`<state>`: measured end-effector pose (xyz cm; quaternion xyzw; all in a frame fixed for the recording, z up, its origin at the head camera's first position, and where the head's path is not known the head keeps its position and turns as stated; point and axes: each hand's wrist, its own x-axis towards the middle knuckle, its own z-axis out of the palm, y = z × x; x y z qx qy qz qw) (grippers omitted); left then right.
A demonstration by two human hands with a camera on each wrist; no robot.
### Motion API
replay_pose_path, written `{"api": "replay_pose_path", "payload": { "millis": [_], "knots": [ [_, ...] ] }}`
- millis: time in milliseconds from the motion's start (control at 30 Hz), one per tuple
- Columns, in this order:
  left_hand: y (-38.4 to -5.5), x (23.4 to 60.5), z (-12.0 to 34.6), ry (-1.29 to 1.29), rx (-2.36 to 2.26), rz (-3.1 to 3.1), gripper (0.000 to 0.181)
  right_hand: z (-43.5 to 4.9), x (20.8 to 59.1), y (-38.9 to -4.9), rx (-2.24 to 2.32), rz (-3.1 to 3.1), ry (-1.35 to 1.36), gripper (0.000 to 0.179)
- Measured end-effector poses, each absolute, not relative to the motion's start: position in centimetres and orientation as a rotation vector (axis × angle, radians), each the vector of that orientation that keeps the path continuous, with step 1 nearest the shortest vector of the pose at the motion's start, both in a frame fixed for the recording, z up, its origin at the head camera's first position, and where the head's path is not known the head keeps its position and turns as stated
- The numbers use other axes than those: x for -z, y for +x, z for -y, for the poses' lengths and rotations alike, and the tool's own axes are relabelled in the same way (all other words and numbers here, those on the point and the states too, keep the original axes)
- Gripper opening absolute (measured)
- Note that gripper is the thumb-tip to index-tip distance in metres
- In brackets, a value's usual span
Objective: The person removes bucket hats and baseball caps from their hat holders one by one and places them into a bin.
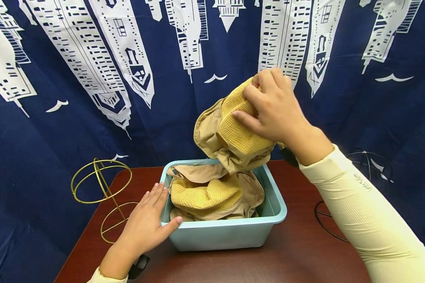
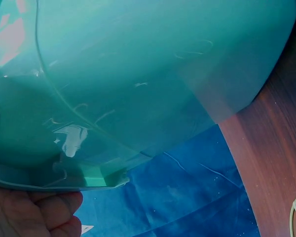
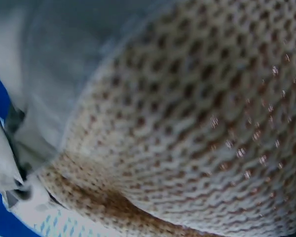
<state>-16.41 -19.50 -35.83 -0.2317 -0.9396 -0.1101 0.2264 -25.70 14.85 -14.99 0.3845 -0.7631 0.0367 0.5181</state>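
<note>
My right hand (image 1: 274,104) pinches a bucket hat (image 1: 239,122) by its yellow knit crown, above the back of a light blue plastic bin (image 1: 221,237). Its tan fabric brim hangs down over the bin's back rim. In the right wrist view the hat's knit crown (image 3: 202,113) fills most of the picture. More yellow and tan hats (image 1: 207,196) lie crumpled inside the bin; how many cannot be told. My left hand (image 1: 146,220) rests on the bin's left front corner, fingers straight along the rim. The left wrist view shows the bin's wall (image 2: 138,74) close up.
A gold wire stand (image 1: 104,184) is on the table's left side. Black wire stands (image 1: 366,157) are at the right, partly behind my right arm. The reddish-brown table (image 1: 297,243) meets a blue curtain (image 1: 170,133) with white building prints.
</note>
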Motion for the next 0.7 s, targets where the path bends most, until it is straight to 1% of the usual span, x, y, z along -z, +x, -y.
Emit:
{"api": "replay_pose_path", "payload": {
  "millis": [200,400,567,700],
  "knots": [
    [-16.5,35.9,19.6,-0.636,0.307,2.591,0.085,-11.0,17.0,-28.1,-0.031,1.785,0.945,0.046],
    [-16.5,36.0,19.4,-0.647,0.310,2.570,0.085,-8.3,20.3,-29.2,0.071,1.724,0.963,0.043],
    [-16.5,36.0,19.5,-0.647,0.309,2.568,0.084,-6.9,23.1,-28.1,0.191,1.701,1.062,0.039],
    [-16.6,36.1,19.6,-0.644,0.309,2.568,0.084,-6.8,23.8,-26.2,0.190,1.715,1.111,0.036]
  ]
}}
